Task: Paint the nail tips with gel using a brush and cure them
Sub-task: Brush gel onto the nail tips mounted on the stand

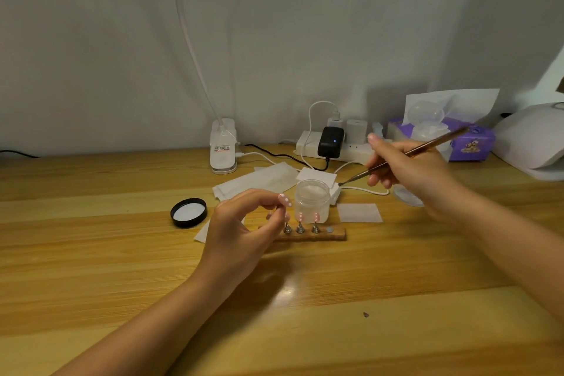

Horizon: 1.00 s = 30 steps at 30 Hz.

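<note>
Your left hand pinches one nail tip; your right hand grips the brush. Load sparingly from the jar, then stroke evenly.

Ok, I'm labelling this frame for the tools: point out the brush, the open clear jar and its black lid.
brush point(406, 153), head view, on the handle just past the right hand's fingers.
clear jar point(312, 200), head view, on its front wall.
black lid point(188, 212), head view, on its white inner liner.
</note>
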Each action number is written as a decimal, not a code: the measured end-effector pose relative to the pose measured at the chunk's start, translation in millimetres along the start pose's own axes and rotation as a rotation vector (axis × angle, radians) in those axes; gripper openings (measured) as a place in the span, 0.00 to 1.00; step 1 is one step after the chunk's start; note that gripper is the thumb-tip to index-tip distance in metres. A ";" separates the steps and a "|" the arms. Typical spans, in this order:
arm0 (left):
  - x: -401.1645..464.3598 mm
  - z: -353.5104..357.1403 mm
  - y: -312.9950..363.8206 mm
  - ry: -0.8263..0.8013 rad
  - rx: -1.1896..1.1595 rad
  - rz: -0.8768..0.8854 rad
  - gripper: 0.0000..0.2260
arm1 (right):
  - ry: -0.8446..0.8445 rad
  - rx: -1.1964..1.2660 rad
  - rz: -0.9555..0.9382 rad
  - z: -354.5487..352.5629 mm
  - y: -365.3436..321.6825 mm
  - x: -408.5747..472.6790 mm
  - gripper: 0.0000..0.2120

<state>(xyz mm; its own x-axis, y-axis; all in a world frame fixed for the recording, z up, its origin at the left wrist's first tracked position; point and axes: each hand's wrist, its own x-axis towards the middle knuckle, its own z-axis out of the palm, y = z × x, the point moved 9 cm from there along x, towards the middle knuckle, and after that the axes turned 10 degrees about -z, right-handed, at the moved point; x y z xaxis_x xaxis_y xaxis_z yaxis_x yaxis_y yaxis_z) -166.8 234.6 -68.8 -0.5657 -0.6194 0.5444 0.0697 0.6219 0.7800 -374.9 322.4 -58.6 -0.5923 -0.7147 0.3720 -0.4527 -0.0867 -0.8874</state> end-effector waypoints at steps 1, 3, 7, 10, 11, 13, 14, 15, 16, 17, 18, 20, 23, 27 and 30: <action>0.2 0.2 -0.2 0.000 0.005 -0.001 0.12 | 0.047 0.043 -0.007 0.7 -1.6 -5.3 0.18; 0.5 0.8 -1.0 -0.005 0.013 -0.004 0.13 | 0.117 0.141 -0.049 9.0 -4.7 -20.5 0.22; 0.0 2.6 -1.4 -0.026 0.025 -0.001 0.12 | 0.081 0.035 -0.371 42.2 -25.6 -58.9 0.16; 0.3 3.7 -3.1 -0.039 0.035 -0.001 0.11 | 0.008 -0.225 -0.656 59.9 -43.6 -78.4 0.12; 0.4 3.6 -3.6 -0.038 0.039 -0.004 0.11 | 0.016 -0.248 -0.712 60.8 -46.6 -81.9 0.13; 0.3 3.9 -3.7 -0.038 0.048 -0.009 0.12 | 0.031 -0.236 -0.737 60.2 -47.7 -84.1 0.20; 0.2 4.0 -3.2 -0.038 0.052 -0.006 0.12 | 0.038 -0.222 -0.716 59.3 -46.2 -83.8 0.24; 0.2 4.4 -2.7 -0.038 0.054 -0.001 0.13 | 0.044 -0.198 -0.684 58.0 -43.6 -83.0 0.25; 0.2 4.8 -2.3 -0.040 0.056 0.002 0.14 | 0.045 -0.162 -0.651 56.7 -40.8 -81.8 0.23; 0.2 5.4 -2.2 -0.042 0.058 0.003 0.14 | 0.044 -0.130 -0.626 56.2 -38.6 -80.4 0.21; 0.1 5.8 -2.4 -0.042 0.059 0.001 0.13 | 0.040 -0.119 -0.614 56.6 -37.9 -79.5 0.20; 0.0 6.7 -3.4 -0.042 0.066 -0.006 0.12 | 0.021 -0.144 -0.620 60.7 -38.7 -78.1 0.20; 0.1 6.6 -5.9 -0.036 0.076 -0.009 0.12 | -0.011 -0.145 -0.637 65.3 -38.2 -78.1 0.20; -0.6 7.7 -7.0 -0.041 0.078 0.008 0.12 | 0.033 -0.024 -0.623 57.7 -34.5 -81.8 0.21; -0.2 8.3 -8.2 -0.051 0.073 0.010 0.13 | 0.046 -0.067 -0.626 58.1 -36.2 -80.3 0.20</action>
<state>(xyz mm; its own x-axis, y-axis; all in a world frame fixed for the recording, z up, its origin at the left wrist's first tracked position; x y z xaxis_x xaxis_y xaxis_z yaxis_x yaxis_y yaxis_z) -174.1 233.6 -77.9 -0.6064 -0.5889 0.5343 0.0167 0.6624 0.7490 -272.3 342.6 -72.1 -0.2288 -0.5124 0.8277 -0.7627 -0.4341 -0.4795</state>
